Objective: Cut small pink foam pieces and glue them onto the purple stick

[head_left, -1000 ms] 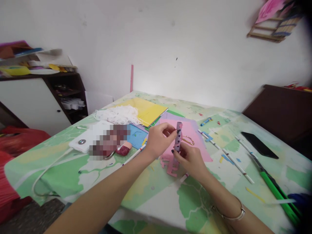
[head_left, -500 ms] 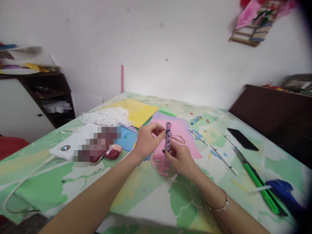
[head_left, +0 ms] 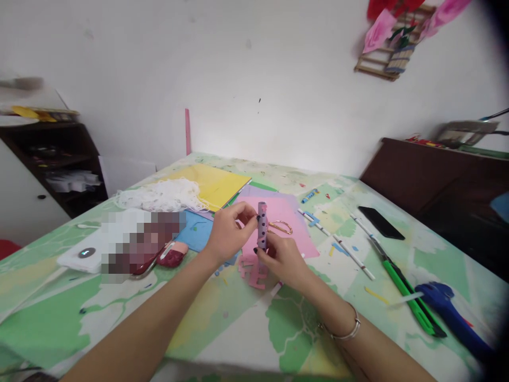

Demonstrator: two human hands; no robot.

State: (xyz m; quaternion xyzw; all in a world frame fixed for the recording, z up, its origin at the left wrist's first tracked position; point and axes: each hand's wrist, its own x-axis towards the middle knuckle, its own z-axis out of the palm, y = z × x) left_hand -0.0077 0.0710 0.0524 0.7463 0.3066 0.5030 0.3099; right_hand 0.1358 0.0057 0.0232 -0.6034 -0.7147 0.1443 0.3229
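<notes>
A small purple paper tube [head_left: 261, 225] with dark dots and pink bits at its upper end stands upright between my hands. Closed around its lower part is my right hand [head_left: 281, 257], thumb on the near side. My left hand [head_left: 234, 231] pinches at the tube's upper left side, fingertips touching it; whether a tiny piece is between them I cannot tell. Below the tube lie pink cut paper scraps [head_left: 253, 277]. Behind it, gold-handled scissors [head_left: 281, 227] rest on a pink paper sheet [head_left: 300, 233].
White string [head_left: 159, 195] and a yellow sheet [head_left: 217, 183] lie back left. Nearer are a white power bank [head_left: 75, 259] and a dark red case [head_left: 173, 254]. To the right lie marked white sticks [head_left: 350, 252], a black phone [head_left: 382, 222], a green cutter [head_left: 409, 294] and a blue glue gun [head_left: 447, 307].
The view has turned slightly right, so everything sits further left in the picture. Both hands keep nearly the same hold on the paper tube.
</notes>
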